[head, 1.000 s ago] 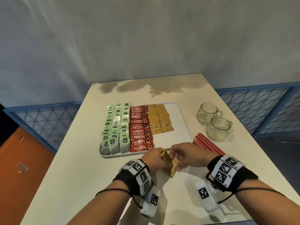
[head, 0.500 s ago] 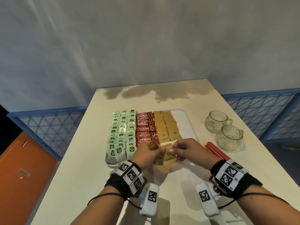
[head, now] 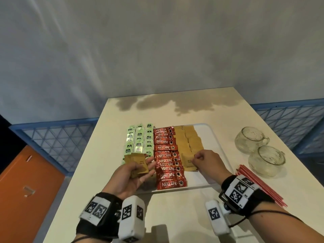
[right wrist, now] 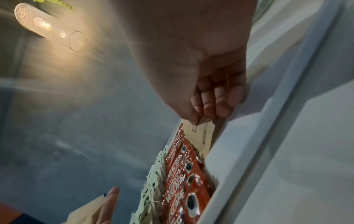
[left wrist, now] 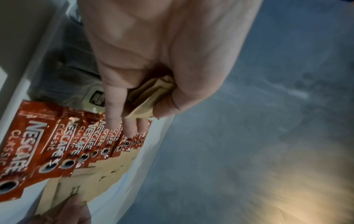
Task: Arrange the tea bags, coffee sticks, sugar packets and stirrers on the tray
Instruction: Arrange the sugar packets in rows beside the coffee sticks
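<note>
- Left hand (head: pixel 130 174) palm-up over the near-left corner of the tray (head: pixel 213 135), thumb and fingers curled round a small stack of brown sugar packets (head: pixel 137 163); left wrist view shows the stack clamped between thumb and fingers.
- Right hand (head: pixel 207 161) over the tray's near-middle, fingertips pinching the edge of one brown sugar packet (head: pixel 188 161) that lies at the near end of the sugar column.
- Hands apart, the red coffee sticks (head: pixel 168 158) between them.
- Red stirrers (head: pixel 259 185) in a bundle on the bench (head: pixel 175 216), right of the tray, just beside the right wrist, off the tray.
- Tray columns left to right: green tea bags (head: pixel 139 139), coffee sticks, placed sugar packets (head: pixel 188 139). Bare white strip on the tray's right side.
- Two glass cups (head: pixel 259 149) on the bench, right of the tray, beyond the stirrers, touching or nearly so.
- Far end of the bench meets a grey wall (head: pixel 157 50).
</note>
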`<state>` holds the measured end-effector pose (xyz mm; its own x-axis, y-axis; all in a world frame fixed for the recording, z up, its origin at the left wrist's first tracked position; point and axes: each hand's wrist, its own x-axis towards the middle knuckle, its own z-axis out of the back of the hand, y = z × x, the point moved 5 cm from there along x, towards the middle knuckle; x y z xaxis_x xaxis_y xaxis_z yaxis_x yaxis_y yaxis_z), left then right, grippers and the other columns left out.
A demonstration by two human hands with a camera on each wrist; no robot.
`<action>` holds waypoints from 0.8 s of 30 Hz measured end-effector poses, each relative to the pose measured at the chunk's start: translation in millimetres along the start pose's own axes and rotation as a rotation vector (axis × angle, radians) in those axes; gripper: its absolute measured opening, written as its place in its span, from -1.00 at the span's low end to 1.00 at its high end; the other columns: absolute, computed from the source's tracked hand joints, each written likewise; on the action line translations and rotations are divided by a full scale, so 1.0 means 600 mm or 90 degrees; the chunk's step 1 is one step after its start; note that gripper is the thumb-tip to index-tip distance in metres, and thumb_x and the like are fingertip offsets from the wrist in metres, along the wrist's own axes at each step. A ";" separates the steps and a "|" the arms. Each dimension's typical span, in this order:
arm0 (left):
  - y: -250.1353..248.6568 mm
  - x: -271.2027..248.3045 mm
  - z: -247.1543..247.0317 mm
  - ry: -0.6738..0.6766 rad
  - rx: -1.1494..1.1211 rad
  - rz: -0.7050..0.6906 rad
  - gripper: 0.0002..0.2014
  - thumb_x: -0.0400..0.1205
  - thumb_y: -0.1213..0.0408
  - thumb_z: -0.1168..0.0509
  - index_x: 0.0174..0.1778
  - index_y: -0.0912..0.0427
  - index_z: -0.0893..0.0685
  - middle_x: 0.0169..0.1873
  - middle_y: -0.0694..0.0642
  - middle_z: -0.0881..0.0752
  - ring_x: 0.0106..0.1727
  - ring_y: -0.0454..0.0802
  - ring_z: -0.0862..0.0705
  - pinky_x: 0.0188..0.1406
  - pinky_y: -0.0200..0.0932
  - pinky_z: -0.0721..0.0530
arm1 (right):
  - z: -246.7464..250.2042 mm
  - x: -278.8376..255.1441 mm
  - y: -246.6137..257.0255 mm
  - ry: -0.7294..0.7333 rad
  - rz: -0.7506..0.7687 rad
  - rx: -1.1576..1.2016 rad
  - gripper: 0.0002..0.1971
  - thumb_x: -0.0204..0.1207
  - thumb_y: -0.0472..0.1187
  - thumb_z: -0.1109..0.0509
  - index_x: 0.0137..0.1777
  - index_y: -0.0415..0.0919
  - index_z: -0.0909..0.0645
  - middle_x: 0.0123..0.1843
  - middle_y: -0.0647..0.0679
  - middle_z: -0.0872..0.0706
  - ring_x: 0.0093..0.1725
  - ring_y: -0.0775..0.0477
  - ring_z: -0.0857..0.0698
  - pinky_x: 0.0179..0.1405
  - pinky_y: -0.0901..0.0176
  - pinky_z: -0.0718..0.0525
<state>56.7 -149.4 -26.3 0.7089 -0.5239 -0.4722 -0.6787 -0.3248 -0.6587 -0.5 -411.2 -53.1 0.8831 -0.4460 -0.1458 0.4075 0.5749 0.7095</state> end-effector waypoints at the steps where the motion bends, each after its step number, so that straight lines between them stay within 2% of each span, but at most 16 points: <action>1: -0.002 -0.002 0.002 0.009 0.013 -0.009 -0.59 0.64 0.61 -0.04 0.42 0.40 -0.46 0.21 0.35 -0.75 0.25 0.25 -0.73 0.11 0.08 -0.73 | 0.000 0.003 0.003 -0.003 -0.002 -0.005 -0.90 0.52 -0.10 -0.48 -0.19 -0.06 -0.66 -0.21 0.00 -0.76 -0.16 -0.05 -0.74 -0.08 0.01 -0.71; 4: 0.001 -0.007 0.003 0.019 0.034 -0.026 -0.64 0.68 0.56 -0.14 0.41 0.32 -0.50 0.22 0.33 -0.75 0.24 0.22 -0.74 0.10 0.00 -0.75 | -0.002 0.010 0.010 -0.006 -0.006 -0.021 -0.89 0.50 -0.08 -0.49 -0.17 -0.08 -0.65 -0.20 0.00 -0.76 -0.16 -0.05 -0.75 -0.07 -0.02 -0.72; 10: 0.013 -0.009 -0.006 -0.013 0.094 -0.052 -0.65 0.59 0.45 -0.35 0.32 0.31 -0.62 0.14 0.33 -0.78 0.10 0.20 -0.81 -0.05 -0.09 -0.82 | -0.008 0.013 0.010 -0.011 -0.014 -0.026 -0.82 0.49 -0.10 -0.51 -0.23 -0.14 -0.61 -0.23 -0.05 -0.76 -0.16 -0.09 -0.73 -0.09 -0.04 -0.70; 15: 0.016 -0.014 -0.009 -0.071 0.121 -0.064 -0.64 0.52 0.32 -0.44 0.23 0.29 -0.68 0.05 0.32 -0.82 -0.01 0.16 -0.81 -0.16 -0.14 -0.82 | 0.007 0.000 0.017 -0.026 -0.012 0.099 -0.79 0.48 -0.03 -0.55 -0.18 -0.12 -0.64 -0.20 -0.04 -0.78 -0.20 -0.02 -0.76 -0.21 0.11 -0.70; 17: 0.017 -0.016 -0.021 -0.078 0.128 -0.089 -0.67 0.55 0.33 -0.44 0.23 0.30 -0.69 0.02 0.29 -0.83 -0.06 0.10 -0.82 -0.24 -0.17 -0.83 | 0.013 -0.017 0.044 0.015 0.027 0.180 -0.79 0.49 -0.02 -0.54 -0.14 -0.15 -0.67 -0.19 -0.05 -0.77 -0.22 -0.01 -0.76 -0.25 0.17 -0.71; 19: 0.022 -0.018 -0.040 -0.075 0.156 -0.116 -0.72 0.58 0.33 -0.43 0.20 0.26 -0.71 0.00 0.26 -0.84 -0.11 0.06 -0.82 -0.29 -0.19 -0.81 | 0.010 -0.040 0.080 0.099 0.067 0.259 -0.79 0.52 -0.02 -0.51 -0.10 -0.17 -0.70 -0.15 -0.07 -0.78 -0.23 0.00 -0.73 -0.29 0.21 -0.68; 21: 0.028 -0.023 -0.062 -0.067 0.204 -0.139 -0.77 0.60 0.33 -0.42 0.17 0.22 -0.72 -0.04 0.22 -0.85 -0.12 0.06 -0.82 -0.21 -0.13 -0.80 | 0.004 -0.065 0.112 0.155 0.102 0.287 -0.80 0.53 0.00 -0.49 -0.04 -0.12 -0.71 -0.08 -0.07 -0.79 -0.22 0.03 -0.71 -0.32 0.26 -0.62; 24: 0.040 -0.030 -0.084 -0.040 0.315 -0.161 -0.78 0.62 0.26 -0.41 0.17 0.17 -0.74 -0.06 0.18 -0.85 -0.08 0.10 -0.82 0.00 0.03 -0.81 | 0.001 -0.089 0.133 0.143 0.145 0.270 -0.92 0.55 -0.07 -0.47 -0.09 -0.04 -0.67 -0.07 -0.04 -0.77 -0.20 0.07 -0.69 -0.30 0.31 -0.58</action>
<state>17.8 -187.2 -4.3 0.8585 -0.4243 -0.2881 -0.3260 -0.0178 -0.9452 -15.2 -341.9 11.7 0.9853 -0.1575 -0.0660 0.1102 0.2913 0.9503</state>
